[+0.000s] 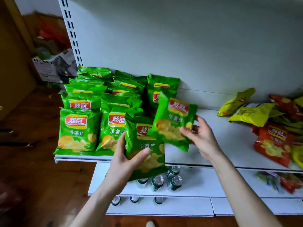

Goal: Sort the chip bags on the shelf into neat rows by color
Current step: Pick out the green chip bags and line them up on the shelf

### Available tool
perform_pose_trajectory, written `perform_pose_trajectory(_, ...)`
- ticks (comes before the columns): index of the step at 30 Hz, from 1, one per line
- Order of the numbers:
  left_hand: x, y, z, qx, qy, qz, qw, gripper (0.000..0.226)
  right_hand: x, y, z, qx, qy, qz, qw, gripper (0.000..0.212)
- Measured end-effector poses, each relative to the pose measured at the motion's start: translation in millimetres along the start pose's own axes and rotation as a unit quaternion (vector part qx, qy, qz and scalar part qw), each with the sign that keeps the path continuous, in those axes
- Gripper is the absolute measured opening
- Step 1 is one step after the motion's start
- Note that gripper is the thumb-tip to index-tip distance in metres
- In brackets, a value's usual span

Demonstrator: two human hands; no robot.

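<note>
Currently held: one green bag (144, 145) is gripped by the left hand (129, 159), thumb across its front; a second green bag (173, 123), tilted, is pinched at its lower edge by the right hand (200, 136).
Location: both are held at the shelf (221, 145) front, beside the green rows (78, 128).
Handling: judged light, puffy, slippery; best taken by the sides, not squeezed.
Surroundings: yellow bags (250, 113) and red bags (272, 141) are heaped at right; cans (164, 179) stand below.
Obstruction: standing rows could be toppled.
</note>
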State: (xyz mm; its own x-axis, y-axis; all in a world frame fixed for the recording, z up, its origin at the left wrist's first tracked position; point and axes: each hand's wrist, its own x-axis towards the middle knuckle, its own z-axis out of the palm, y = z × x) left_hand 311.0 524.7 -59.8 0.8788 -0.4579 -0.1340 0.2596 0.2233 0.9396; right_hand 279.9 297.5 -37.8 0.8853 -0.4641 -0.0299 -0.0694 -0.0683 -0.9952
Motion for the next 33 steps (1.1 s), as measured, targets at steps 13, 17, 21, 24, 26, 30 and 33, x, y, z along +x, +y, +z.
perform_pose_trajectory(13,-9.4,-7.3,-13.2,0.011,0.010,0.009,1.000,0.056,92.7,40.9,39.2,-0.306,0.079,-0.048,0.947,0.053)
perform_pose_trajectory(17,-6.1,-6.2,-7.4,-0.008,0.010,0.002,1.000,0.052,86.2,29.6,27.4,-0.329,0.086,-0.011,0.940,0.073)
perform_pose_trajectory(21,1.4,-6.4,-0.1,-0.012,0.012,0.013,1.000,0.055,41.1,0.8,9.0,-0.172,0.141,-0.081,0.972,0.044)
perform_pose_trajectory(24,7.7,-6.1,10.8,0.011,0.005,0.037,0.999,0.041,-16.5,-15.3,-0.8,-0.041,-0.033,-0.013,0.999,0.052)
perform_pose_trajectory(26,13.8,-7.5,17.8,0.038,-0.003,0.052,0.998,0.038,-45.3,-14.0,1.0,-0.049,-0.140,0.046,0.988,0.072)
perform_pose_trajectory(30,21.8,-17.9,22.3,0.145,-0.009,0.112,0.983,0.057,-49.2,-0.9,5.3,-0.091,-0.101,0.026,0.990,0.052)
perform_pose_trajectory(33,20.4,-34.0,17.4,0.286,0.025,0.187,0.940,0.063,-15.0,8.2,-1.3,-0.135,0.025,-0.016,0.990,0.049)
